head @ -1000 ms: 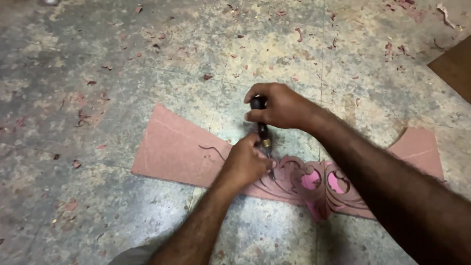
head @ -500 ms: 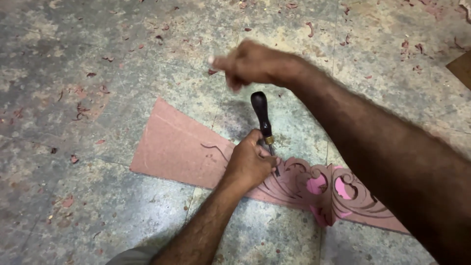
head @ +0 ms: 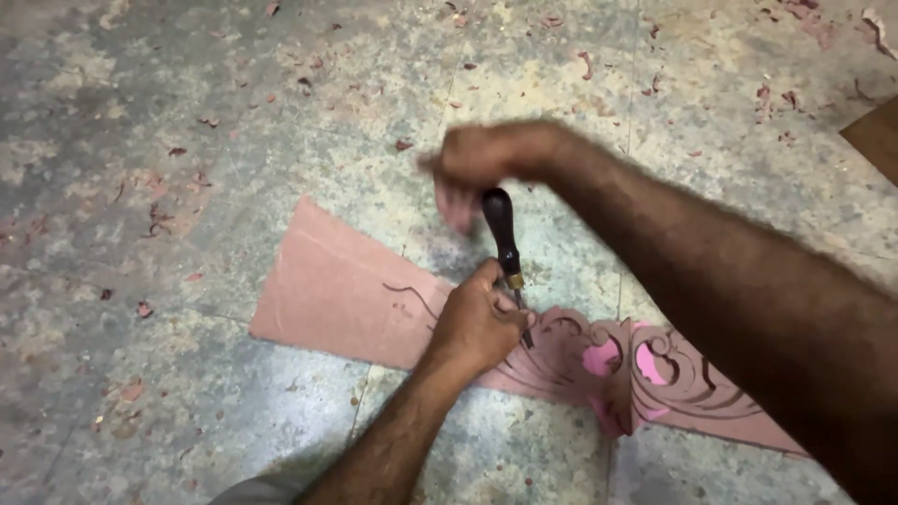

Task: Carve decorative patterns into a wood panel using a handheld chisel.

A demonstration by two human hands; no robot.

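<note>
A flat reddish wooden board (head: 337,290) lies on the stone floor, its right half carved with scrolls and pink cut-outs (head: 655,369). My left hand (head: 477,323) is closed around the lower shank of a carving chisel (head: 503,238) with a dark handle and brass collar, its tip on the carved part of the board. My right hand (head: 486,164) is blurred, fingers spread, just above the top of the chisel handle; it holds nothing.
Grey speckled stone floor (head: 140,402) strewn with small reddish wood chips (head: 402,145). A brown wooden piece (head: 875,136) pokes in at the right edge.
My right hand let go of the chisel handle, lifted up, and now comes back down toward the handle's top. My left hand keeps the chisel in place.
</note>
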